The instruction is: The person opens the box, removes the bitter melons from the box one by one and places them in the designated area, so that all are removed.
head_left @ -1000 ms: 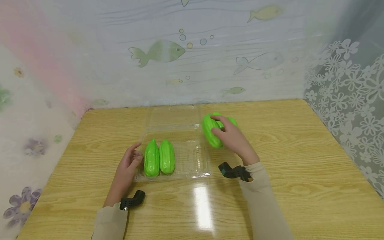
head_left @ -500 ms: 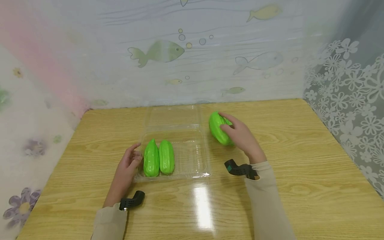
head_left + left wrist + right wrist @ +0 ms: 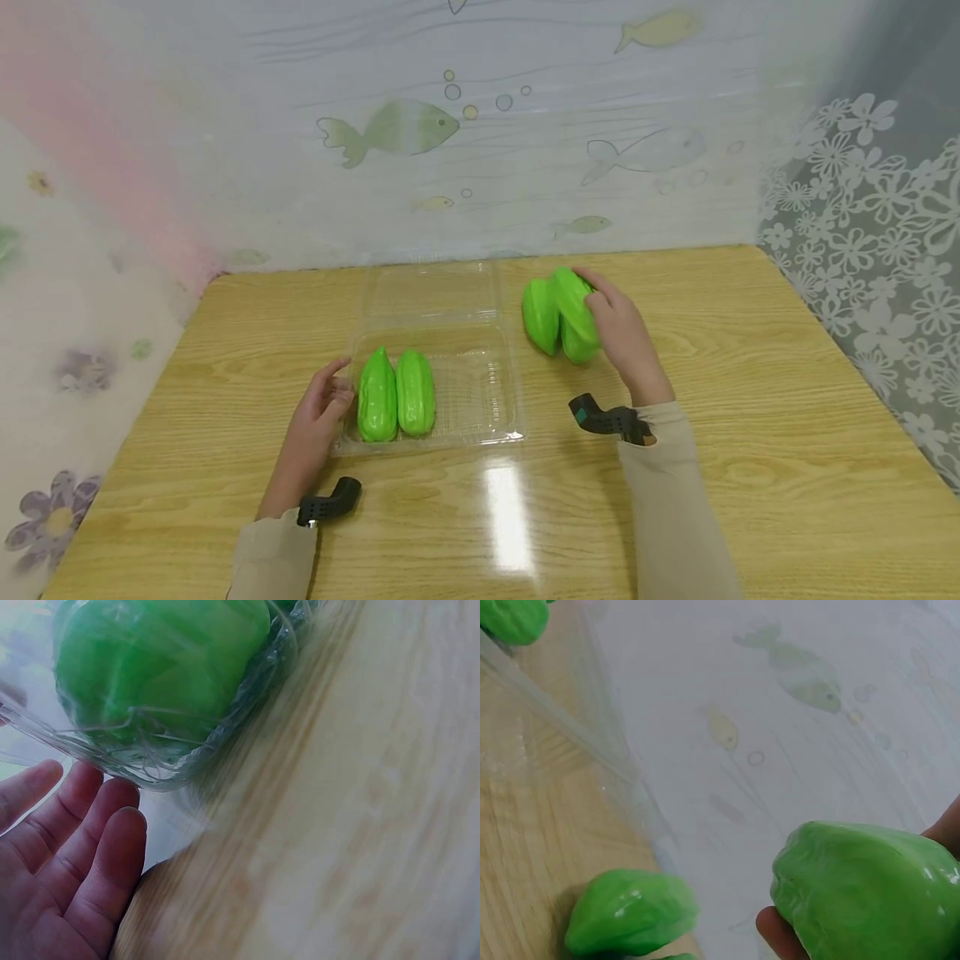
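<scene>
Fingers [image 3: 587, 275] of the right hand [image 3: 624, 333] are curled about the right side of a held green gourd [image 3: 572, 298], gripping it above the table [image 3: 750, 400]. The right forearm reaches in from the near side, leaning slightly leftward, with the back of the hand toward the head camera. The held gourd overlaps two others in the head view, a left loose gourd [image 3: 540, 318] and a lower loose gourd [image 3: 579, 343]; whether it touches them cannot be told.

The left hand [image 3: 318, 417] lies at the left side of a clear plastic container [image 3: 468, 387], its fingers loose, slightly bent and a little apart. In the left wrist view the fingertips are at the container's corner; contact is hard to judge. The container's lid [image 3: 435, 292] lies folded back toward the patterned wall [image 3: 525, 167]. Two more gourds, a pointed gourd [image 3: 377, 400] and a blunt gourd [image 3: 416, 393], lie side by side in the container's left half.

Each wrist, just beyond its beige sleeve [image 3: 675, 492], carries a black device [image 3: 611, 421]; the right one bears a teal patch [image 3: 581, 414], too small to read.
</scene>
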The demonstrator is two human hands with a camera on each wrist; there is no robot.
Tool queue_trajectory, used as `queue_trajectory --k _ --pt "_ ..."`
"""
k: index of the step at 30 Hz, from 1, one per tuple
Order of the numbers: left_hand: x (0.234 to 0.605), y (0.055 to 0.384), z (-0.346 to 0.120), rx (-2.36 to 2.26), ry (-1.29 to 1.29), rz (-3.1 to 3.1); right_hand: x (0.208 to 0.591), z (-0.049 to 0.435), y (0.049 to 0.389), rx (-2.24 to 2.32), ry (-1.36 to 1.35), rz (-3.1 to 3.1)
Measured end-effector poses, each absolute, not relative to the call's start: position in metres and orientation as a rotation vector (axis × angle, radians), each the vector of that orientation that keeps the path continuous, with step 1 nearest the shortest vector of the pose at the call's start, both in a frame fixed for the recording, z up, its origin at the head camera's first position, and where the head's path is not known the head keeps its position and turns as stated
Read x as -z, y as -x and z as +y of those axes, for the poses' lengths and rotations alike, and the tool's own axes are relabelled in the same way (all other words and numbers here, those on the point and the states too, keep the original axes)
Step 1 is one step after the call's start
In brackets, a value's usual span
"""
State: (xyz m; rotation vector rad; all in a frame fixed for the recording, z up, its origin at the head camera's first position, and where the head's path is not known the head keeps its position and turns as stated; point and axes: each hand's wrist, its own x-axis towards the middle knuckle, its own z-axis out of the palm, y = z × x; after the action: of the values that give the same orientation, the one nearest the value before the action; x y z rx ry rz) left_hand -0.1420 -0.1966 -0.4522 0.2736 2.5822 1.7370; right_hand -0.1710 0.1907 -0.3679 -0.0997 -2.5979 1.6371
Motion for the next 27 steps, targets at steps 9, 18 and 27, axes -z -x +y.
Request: queue_trajectory --k 9,18,27 --pt "0.437 0.147 -0.192 -1.763 -0.28 2.542 0.381 0.197 0.182 -1.622 0.205 -2.554" --pt "0.46 0.161 -0.201 -1.733 -0.288 2.569 0.395 0.204 0.189 -1.512 0.261 -2.61" --pt "0.447 0.156 -0.196 -1.759 -0.297 2.554 0.405 0.214 0.189 -1.617 0.318 -2.508"
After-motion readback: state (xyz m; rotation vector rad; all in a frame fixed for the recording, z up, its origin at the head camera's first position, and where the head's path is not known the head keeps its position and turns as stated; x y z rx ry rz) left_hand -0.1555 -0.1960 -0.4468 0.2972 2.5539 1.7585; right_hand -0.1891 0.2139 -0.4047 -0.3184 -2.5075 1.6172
